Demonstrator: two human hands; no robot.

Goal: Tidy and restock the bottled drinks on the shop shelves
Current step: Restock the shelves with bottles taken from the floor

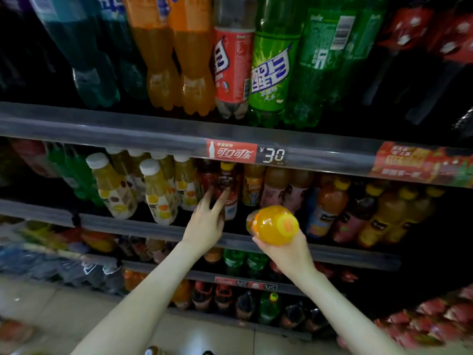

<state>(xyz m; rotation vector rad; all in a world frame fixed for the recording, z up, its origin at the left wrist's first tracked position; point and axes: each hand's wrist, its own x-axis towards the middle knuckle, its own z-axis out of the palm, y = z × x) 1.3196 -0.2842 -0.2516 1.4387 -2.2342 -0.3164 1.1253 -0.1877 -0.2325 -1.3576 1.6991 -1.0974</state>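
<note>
Head view: right hand (pixel 284 249) grips glossy orange bottle (pixel 275 225); left hand (pixel 204 226), outstretched, perhaps touches dark bottle (pixel 228 192).

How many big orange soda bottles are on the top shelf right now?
2. The left orange bottle stands beside the teal bottles; the right orange bottle stands next to the red-labelled bottle. More may be hidden behind them.

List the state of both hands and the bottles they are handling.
Left hand: fingers straight, touching the dark bottle.
Right hand: grips the orange bottle.
Orange bottle: held tipped over, in front of the shelf.
Dark bottle: upright on the shelf, capped.
White-capped bottles: upright on the shelf.
</note>
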